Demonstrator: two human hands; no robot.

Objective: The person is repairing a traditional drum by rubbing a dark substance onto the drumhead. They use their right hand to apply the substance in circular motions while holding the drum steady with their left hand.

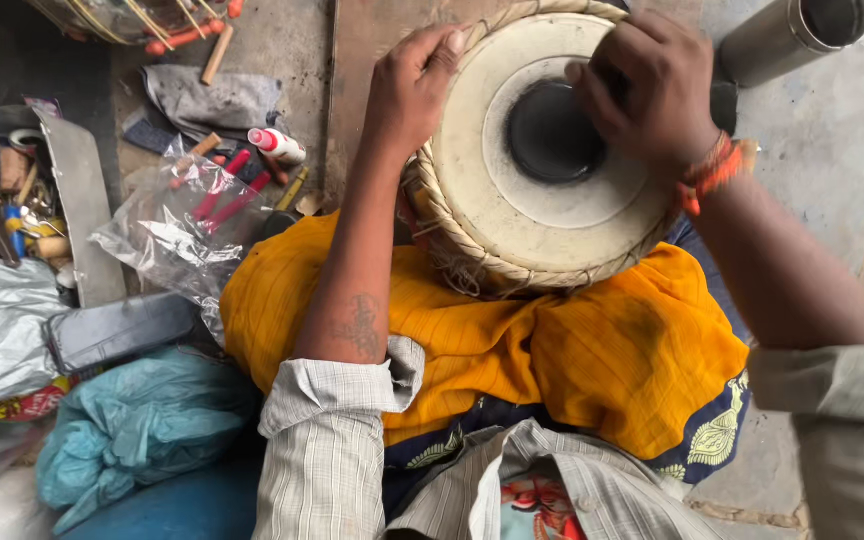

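Note:
A round hand drum (512, 215) rests in my lap on a yellow cloth (592, 350). Its cream skin has a black circular patch (547, 135) in the middle and a braided rim. My left hand (410, 90) grips the drum's far left rim, fingers curled over the edge. My right hand (647, 85) rests on the drumhead, fingertips pressing at the right edge of the black patch. An orange thread band circles my right wrist. Whether the right fingers hold anything small is hidden.
On the floor to the left lie a clear plastic bag (167, 235) with red-handled tools, a small white bottle with a red cap (277, 146), a grey rag (212, 100), a cluttered tool tray (12, 200) and a teal bag (142, 420). A steel cylinder (797, 35) stands top right.

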